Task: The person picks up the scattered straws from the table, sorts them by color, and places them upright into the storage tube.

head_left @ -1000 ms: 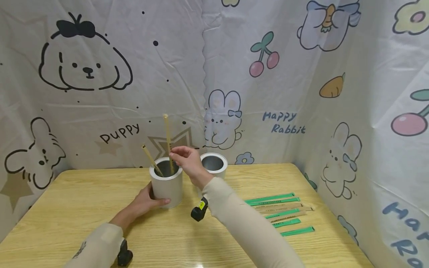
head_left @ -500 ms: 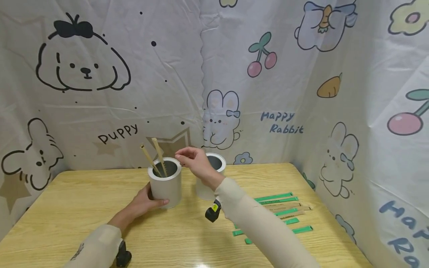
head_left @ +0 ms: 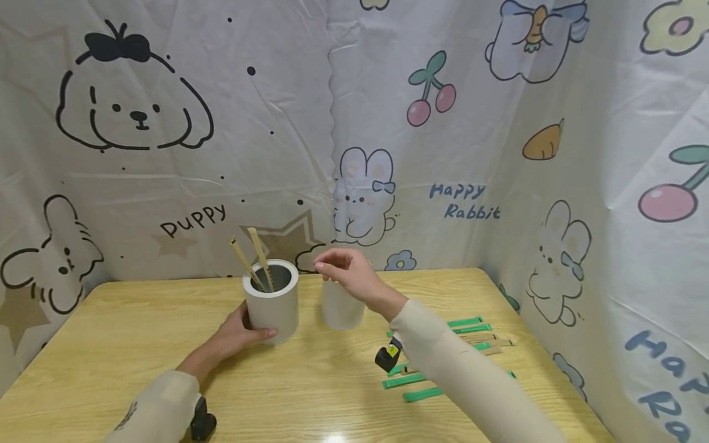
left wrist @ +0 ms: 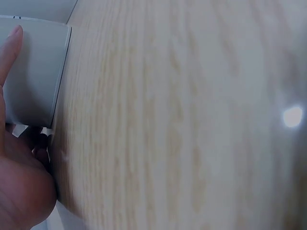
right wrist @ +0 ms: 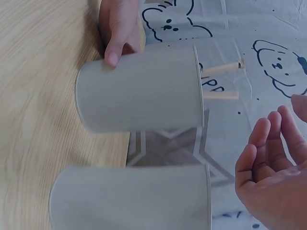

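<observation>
My left hand (head_left: pixel 235 337) holds a white cylindrical container (head_left: pixel 272 315) by its lower side, thumb across the front and the other fingers mostly hidden behind it. Two slim tan paper-wrapped sticks (head_left: pixel 258 253) lean to the left inside, their upper ends above the rim. My right hand (head_left: pixel 354 275) hangs with loosely bent fingers over a second white container (head_left: pixel 341 309), covering its mouth in the head view. In the right wrist view the right hand (right wrist: pixel 273 182) holds nothing and is apart from both containers, beyond their rims.
Several slim green and tan wrapped sticks (head_left: pixel 412 380) lie on the right of the wooden table (head_left: pixel 166 320), partly hidden under the right forearm. A printed cloth (head_left: pixel 277 123) hangs close behind the table's back edge and along its right side.
My right hand let go of one tan stick, which dropped lower in the container and now leans left. That hand then moved right, over the second container. The left hand keeps its hold.
</observation>
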Motion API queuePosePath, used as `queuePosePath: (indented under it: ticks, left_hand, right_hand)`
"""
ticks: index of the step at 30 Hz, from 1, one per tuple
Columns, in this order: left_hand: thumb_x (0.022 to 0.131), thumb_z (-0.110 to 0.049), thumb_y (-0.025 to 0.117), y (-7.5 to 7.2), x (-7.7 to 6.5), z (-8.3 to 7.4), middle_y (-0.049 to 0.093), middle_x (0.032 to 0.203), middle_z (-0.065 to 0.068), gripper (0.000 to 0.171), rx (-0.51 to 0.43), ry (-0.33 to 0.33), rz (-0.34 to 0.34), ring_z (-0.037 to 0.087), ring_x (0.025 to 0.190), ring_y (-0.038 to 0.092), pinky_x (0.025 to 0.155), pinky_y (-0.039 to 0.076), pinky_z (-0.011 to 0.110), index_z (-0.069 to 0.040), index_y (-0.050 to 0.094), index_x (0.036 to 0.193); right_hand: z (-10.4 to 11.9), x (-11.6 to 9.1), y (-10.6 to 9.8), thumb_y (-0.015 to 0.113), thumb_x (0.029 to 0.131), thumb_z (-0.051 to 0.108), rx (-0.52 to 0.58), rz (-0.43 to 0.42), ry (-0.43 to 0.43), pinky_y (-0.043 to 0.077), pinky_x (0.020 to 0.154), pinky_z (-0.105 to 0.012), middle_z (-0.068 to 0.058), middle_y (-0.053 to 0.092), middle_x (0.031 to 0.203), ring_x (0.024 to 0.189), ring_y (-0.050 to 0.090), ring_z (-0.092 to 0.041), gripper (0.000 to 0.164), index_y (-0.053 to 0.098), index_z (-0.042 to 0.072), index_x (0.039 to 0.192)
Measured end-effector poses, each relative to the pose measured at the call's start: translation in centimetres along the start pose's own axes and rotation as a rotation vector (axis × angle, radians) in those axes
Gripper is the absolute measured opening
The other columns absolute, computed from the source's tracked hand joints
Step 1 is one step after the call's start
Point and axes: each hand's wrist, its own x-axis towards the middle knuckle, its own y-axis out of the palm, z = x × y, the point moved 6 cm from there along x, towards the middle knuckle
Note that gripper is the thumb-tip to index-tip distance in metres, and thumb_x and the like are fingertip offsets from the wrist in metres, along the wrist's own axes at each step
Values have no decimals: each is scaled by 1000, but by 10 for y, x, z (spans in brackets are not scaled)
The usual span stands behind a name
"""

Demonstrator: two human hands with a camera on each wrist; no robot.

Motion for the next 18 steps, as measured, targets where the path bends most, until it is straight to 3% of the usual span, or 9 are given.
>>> queuePosePath:
  ticks: [3, 6, 10, 14, 18]
  left_hand:
    - [86, -30, 81, 0, 0, -1, 33, 159, 31, 106, -3, 1, 3, 48, 145, 38, 118, 35, 59, 4, 12, 159]
    - [86, -30, 81, 1, 0, -1, 32, 159, 31, 106, -8, 2, 5, 48, 145, 38, 119, 34, 59, 4, 11, 159]
    - [86, -31, 81, 0, 1, 0, 30, 160, 31, 108, 0, -6, 3, 49, 146, 35, 119, 32, 60, 4, 11, 159]
    - [86, -33, 81, 0, 1, 1, 28, 161, 31, 109, 9, -21, 8, 49, 147, 33, 120, 30, 61, 3, 9, 160]
    - [86, -33, 80, -1, 2, 2, 28, 161, 31, 109, 7, -19, 14, 49, 147, 33, 120, 31, 61, 4, 8, 160]
  right_hand:
    - [-5, -8, -11, 60, 102, 13, -8, 9, 9, 51, 83, -36, -15, 69, 100, 83, 60, -13, 23, 68, -4, 115]
    - [-12, -19, -23, 59, 102, 13, -11, 15, 15, 53, 89, -43, -29, 65, 111, 88, 62, -19, 27, 65, -8, 118]
    - [-23, -33, -41, 58, 103, 14, -37, 6, 29, 53, 90, -38, -29, 64, 114, 94, 62, -27, 29, 64, -10, 119]
    - [-37, -47, -59, 58, 103, 15, -71, 4, 55, 52, 89, -29, -26, 65, 115, 93, 62, -18, 29, 65, -8, 119]
    - [-56, -64, -75, 58, 103, 15, -109, 20, 81, 52, 93, -29, -22, 67, 119, 100, 64, -14, 28, 66, -6, 119]
